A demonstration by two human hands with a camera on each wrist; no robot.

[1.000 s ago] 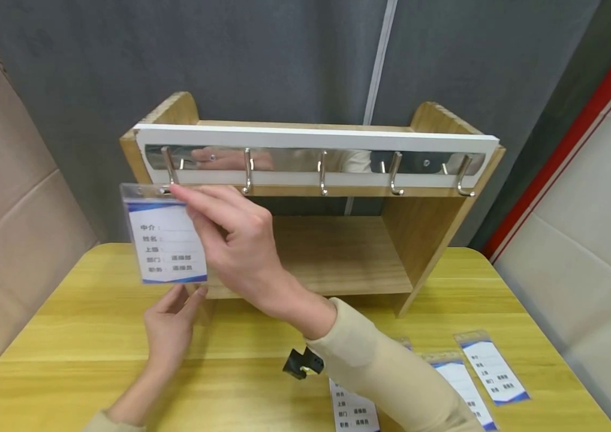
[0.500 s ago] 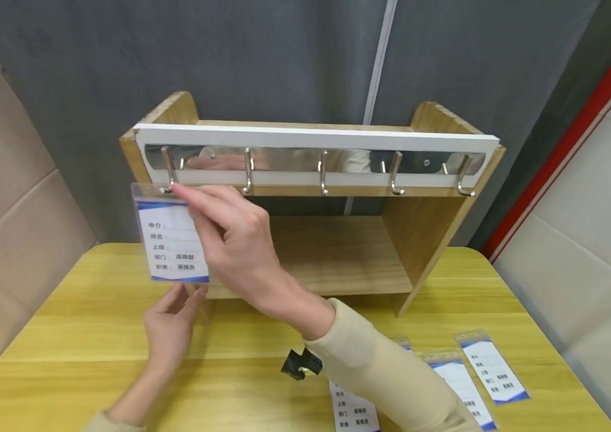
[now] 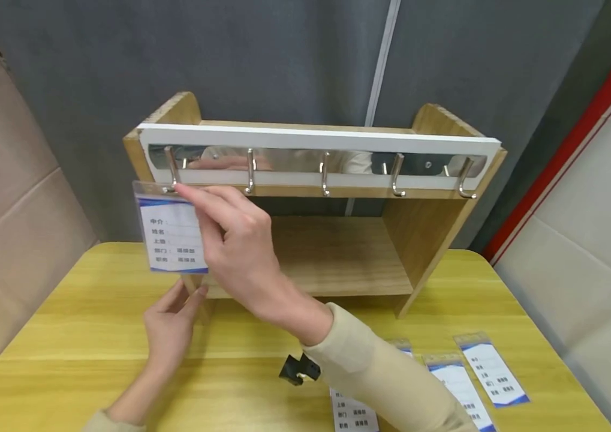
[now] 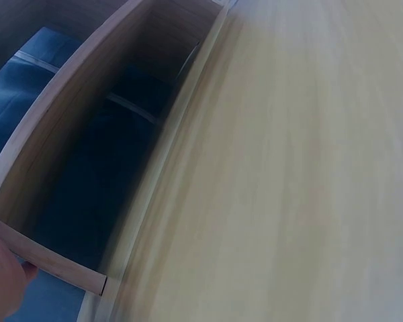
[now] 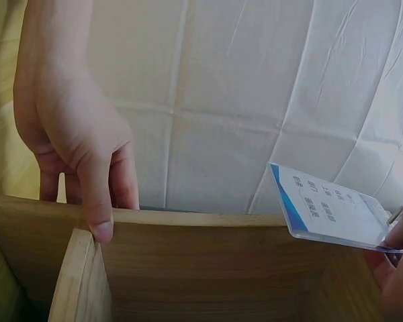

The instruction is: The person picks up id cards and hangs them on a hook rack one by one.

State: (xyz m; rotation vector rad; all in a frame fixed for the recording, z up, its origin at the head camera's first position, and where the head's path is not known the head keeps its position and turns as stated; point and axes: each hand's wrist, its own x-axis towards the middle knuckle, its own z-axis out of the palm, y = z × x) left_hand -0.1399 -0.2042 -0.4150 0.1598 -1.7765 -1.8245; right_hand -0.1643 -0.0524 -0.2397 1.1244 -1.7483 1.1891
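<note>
My right hand [image 3: 243,243] pinches a clear-sleeved ID badge [image 3: 172,231] by its top edge. The badge's upper rim overlaps the tip of the leftmost metal hook [image 3: 172,165] in the head view. Seen from the right wrist, the badge [image 5: 326,208] juts out past the shelf's side, and the hook tip shows beside my fingers. My left hand [image 3: 167,327] grips the lower left side panel of the wooden shelf [image 3: 332,246]. Its thumb lies on the panel's inner face, with the other fingers outside, as the right wrist view shows.
Several more hooks line the white rail [image 3: 305,135], including a middle hook [image 3: 325,174]. Several badges, such as this badge [image 3: 491,369], lie on the table [image 3: 68,336] at the right. A black device [image 3: 300,369] shows by my right sleeve. A grey partition [image 3: 283,60] stands behind.
The badge has shifted slightly to the right toward the leftmost hook, and its lower edge now sits higher. My left hand has kept its grip on the side panel.
</note>
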